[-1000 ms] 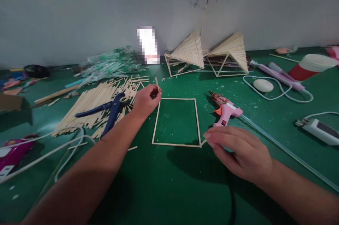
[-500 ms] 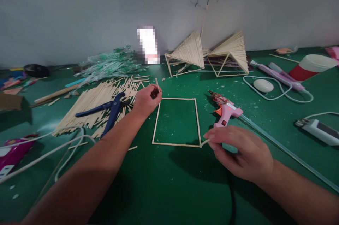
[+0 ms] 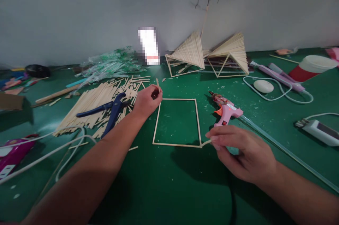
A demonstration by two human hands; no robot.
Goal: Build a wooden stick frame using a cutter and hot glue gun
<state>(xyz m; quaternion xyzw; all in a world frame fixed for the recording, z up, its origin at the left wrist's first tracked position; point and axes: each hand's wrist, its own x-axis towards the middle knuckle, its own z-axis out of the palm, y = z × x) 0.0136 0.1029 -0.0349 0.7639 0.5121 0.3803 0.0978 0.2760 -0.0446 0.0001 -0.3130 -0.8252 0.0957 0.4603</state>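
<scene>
While left hand (image 3: 147,99) pinches short stick (image 3: 158,84), right hand (image 3: 243,151) pinches stub (image 3: 206,143) at frame (image 3: 177,99) corner.

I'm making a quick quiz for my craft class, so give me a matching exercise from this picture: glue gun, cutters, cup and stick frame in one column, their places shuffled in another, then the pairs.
1. glue gun
2. cutters
3. cup
4. stick frame

A. lying on the pile of sticks
B. far right of the table
C. flat between the left hand and the right hand
D. just beyond the right hand

Pairs: 1-D, 2-A, 3-B, 4-C.
</scene>
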